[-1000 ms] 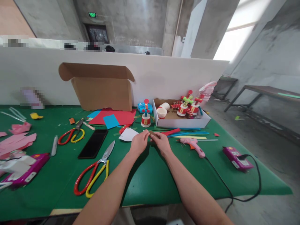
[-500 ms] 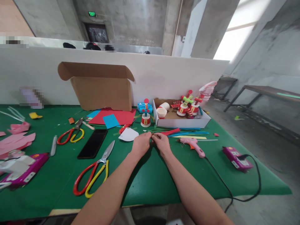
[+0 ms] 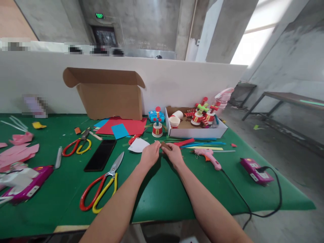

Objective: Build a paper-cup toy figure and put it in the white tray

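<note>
My right hand [image 3: 175, 155] pinches a small brown piece [image 3: 165, 146], cardboard by its look, over the middle of the table. Just left of it, my left hand [image 3: 150, 152] is closed with its fingertips together near the piece's edge. What those fingers hold, if anything, is too small to make out. A white paper cutout [image 3: 139, 145] lies beside my left hand. Behind both hands stands a paper-cup figure [image 3: 157, 128] with a red round top and coiled arms. Blue and red paper strips [image 3: 202, 144] lie past my right hand.
A pink glue gun [image 3: 209, 157] lies on the right, its cord running to a purple power block [image 3: 257, 171]. Large scissors [image 3: 111, 172], a black phone [image 3: 100, 155] and smaller scissors [image 3: 82, 143] are at left. A white box [image 3: 197, 132] holds cups and figures.
My hands have parted slightly, the left shifting a little left. The brown piece now shows plainly in my right fingers.
</note>
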{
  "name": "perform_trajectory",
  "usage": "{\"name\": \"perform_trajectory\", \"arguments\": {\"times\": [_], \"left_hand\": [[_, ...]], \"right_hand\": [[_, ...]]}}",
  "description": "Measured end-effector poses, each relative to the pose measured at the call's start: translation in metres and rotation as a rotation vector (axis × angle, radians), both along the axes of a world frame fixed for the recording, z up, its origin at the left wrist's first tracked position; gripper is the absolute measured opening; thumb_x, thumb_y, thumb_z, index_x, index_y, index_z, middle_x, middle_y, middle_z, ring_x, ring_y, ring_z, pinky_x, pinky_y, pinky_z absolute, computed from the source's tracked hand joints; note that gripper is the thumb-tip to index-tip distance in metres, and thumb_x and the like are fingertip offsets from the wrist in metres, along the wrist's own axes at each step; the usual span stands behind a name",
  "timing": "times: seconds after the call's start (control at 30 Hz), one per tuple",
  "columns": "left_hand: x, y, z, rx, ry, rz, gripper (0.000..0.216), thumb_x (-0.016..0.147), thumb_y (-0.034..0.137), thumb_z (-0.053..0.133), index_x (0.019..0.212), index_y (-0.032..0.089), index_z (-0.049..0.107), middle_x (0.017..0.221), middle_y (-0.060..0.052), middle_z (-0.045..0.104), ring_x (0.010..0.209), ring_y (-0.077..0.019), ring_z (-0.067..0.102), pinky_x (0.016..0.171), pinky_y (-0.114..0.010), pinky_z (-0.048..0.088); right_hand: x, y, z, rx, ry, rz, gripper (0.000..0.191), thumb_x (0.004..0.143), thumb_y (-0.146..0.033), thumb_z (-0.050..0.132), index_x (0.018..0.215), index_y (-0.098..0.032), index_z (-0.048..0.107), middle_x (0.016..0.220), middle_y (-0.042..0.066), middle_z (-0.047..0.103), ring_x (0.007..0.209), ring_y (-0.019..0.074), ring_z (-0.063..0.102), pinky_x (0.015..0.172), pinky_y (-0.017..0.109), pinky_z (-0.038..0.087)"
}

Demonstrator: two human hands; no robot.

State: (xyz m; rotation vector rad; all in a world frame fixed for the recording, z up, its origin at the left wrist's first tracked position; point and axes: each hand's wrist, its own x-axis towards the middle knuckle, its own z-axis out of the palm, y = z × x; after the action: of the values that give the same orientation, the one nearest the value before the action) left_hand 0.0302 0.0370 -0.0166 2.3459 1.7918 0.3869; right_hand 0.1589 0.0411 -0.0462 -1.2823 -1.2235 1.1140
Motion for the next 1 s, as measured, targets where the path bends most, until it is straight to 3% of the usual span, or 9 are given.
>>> {"name": "perform_trajectory", "arguments": {"times": [0.23,0.47,0.67,1.0], "left_hand": [[0.013,-0.009,0.001,0.021,0.09,-0.027,0.024,0.094,0.019,0.031,0.1,0.017,0.054,0.096,-0.012,0.068,0.091,-0.0215,0.064,0.067,-0.028,0.04],[0.004,-0.002,0.001,-0.02,0.002,0.033,0.03,0.096,0.027,0.025,0.096,0.02,0.055,0.085,-0.007,0.069,0.082,-0.0212,0.065,0.063,-0.028,0.037],[0.005,-0.003,0.001,-0.031,-0.043,0.025,0.028,0.096,0.026,0.027,0.094,0.021,0.055,0.086,-0.007,0.069,0.08,-0.0207,0.064,0.063,-0.027,0.035],[-0.002,0.004,-0.007,-0.005,-0.106,-0.084,0.026,0.095,0.026,0.03,0.089,0.021,0.055,0.083,-0.006,0.067,0.077,-0.0184,0.063,0.064,-0.026,0.037]], "right_hand": [[0.0,0.001,-0.007,-0.03,-0.019,-0.065,0.015,0.062,-0.032,0.061,0.063,-0.017,0.062,0.051,-0.003,0.056,0.049,0.0114,0.048,0.049,0.023,0.036],[0.003,0.004,-0.005,0.01,0.122,0.049,0.026,0.063,-0.034,0.067,0.082,-0.018,0.068,0.071,0.001,0.067,0.061,0.0137,0.057,0.062,0.027,0.046],[0.005,0.006,-0.006,-0.001,0.164,0.039,0.024,0.065,-0.036,0.067,0.079,-0.017,0.069,0.066,0.0,0.065,0.06,0.0133,0.056,0.065,0.028,0.047],[0.006,0.005,-0.003,0.088,-0.001,0.011,0.022,0.069,-0.035,0.06,0.076,-0.018,0.071,0.061,0.0,0.063,0.058,0.0145,0.054,0.061,0.028,0.045]]}}
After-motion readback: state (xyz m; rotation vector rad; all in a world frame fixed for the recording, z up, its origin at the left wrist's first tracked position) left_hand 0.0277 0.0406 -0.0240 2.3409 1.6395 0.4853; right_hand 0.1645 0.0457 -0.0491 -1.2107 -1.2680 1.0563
